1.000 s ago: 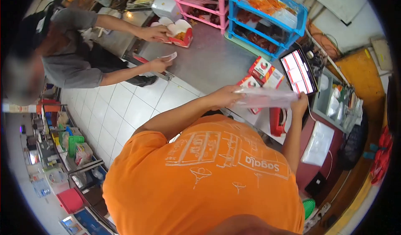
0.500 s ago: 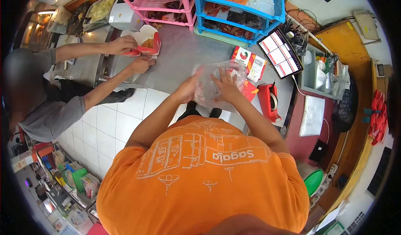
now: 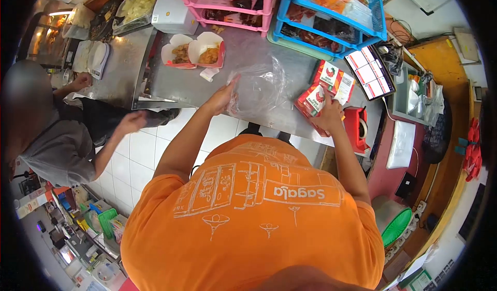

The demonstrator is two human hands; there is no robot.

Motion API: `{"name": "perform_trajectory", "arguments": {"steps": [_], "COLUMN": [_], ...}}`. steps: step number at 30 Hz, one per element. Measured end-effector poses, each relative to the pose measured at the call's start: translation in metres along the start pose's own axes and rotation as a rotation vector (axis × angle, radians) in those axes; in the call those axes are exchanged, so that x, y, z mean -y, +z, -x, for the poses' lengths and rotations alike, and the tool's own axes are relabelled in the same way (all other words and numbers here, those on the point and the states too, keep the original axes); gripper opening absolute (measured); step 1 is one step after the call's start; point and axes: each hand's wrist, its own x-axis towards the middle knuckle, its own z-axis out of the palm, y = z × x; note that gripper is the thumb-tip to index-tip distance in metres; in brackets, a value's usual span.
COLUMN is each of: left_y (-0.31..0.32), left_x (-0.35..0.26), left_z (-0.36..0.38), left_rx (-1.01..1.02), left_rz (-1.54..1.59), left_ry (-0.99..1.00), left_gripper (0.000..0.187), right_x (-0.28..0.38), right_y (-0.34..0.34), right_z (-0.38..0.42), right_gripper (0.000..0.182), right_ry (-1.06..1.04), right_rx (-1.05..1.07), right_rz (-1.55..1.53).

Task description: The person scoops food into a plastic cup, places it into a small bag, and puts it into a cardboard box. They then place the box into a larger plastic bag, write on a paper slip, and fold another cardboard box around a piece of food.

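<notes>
My left hand [image 3: 222,98] grips the edge of a clear plastic bag [image 3: 261,92], which spreads over the steel counter. On the right, my right hand [image 3: 330,114] holds a closed red-and-white food box [image 3: 309,100] from above, fingers over its lid. Directly behind that box stands a second closed food box [image 3: 325,72], with a white printed slip [image 3: 344,89] beside it. The underside of the held box is hidden.
Two open boxes with fried food [image 3: 208,56] sit at the back left. A red tape dispenser [image 3: 355,135], a tablet [image 3: 370,72] and blue stacked baskets [image 3: 331,19] border the right side. A co-worker's hand [image 3: 133,122] is at the left.
My right hand has left the bag and moved right onto a food box. The bag now lies spread from my left hand. The co-worker's hands have drawn back from the open boxes.
</notes>
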Motion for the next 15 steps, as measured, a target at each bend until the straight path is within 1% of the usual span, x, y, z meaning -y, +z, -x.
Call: {"name": "perform_trajectory", "arguments": {"steps": [2,3,4,6,8,9,10,11,12,13,14,15], "left_y": [0.0,0.0,-0.001,-0.005,-0.022,-0.027,-0.02,-0.003,0.005,-0.003,-0.018,-0.025], "left_x": [-0.004,-0.006,-0.003,0.012,0.045,0.053,0.038,0.007,-0.011,-0.004,0.006,0.01], "left_z": [0.009,0.011,0.009,-0.002,-0.026,-0.033,-0.016,0.016,0.035,0.034,0.03,0.025], "left_rx": [0.026,0.055,0.054,0.083,0.081,0.083,0.077,0.042,0.01,0.01,-0.068,-0.147], "left_rz": [-0.017,-0.042,-0.039,-0.092,-0.078,-0.069,-0.063,0.126,0.309,0.303,0.24,0.181], "left_ry": [-0.044,-0.082,-0.081,-0.041,-0.039,-0.039,-0.035,-0.028,-0.021,-0.02,0.015,0.053], "left_gripper": [0.051,0.05,0.05,0.052,0.051,0.051,0.051,0.047,0.045,0.045,0.043,0.041], "right_x": [0.02,0.034,0.053,0.093,0.135,0.145,0.153,0.156,0.153,0.145,0.138,0.132], "right_y": [-0.022,-0.029,-0.037,-0.014,-0.019,-0.007,0.017,0.037,0.045,0.05,0.054,0.056], "right_z": [0.013,0.017,0.021,0.004,0.008,-0.003,-0.018,-0.028,-0.03,-0.031,-0.032,-0.031], "right_gripper": [0.111,0.11,0.111,0.112,0.112,0.112,0.109,0.106,0.106,0.101,0.097,0.09], "right_ry": [-0.258,-0.442,-0.55,-0.785,-0.751,-0.76,-0.83,-0.897,-0.899,-0.941,-0.962,-0.954], "right_rx": [-0.084,-0.182,-0.201,-0.092,0.09,0.096,0.113,0.129,0.128,0.029,-0.07,-0.094], "right_rz": [-0.255,-0.373,-0.459,-0.948,-1.022,-1.016,-0.975,-0.937,-0.94,-0.609,-0.274,-0.248]}}
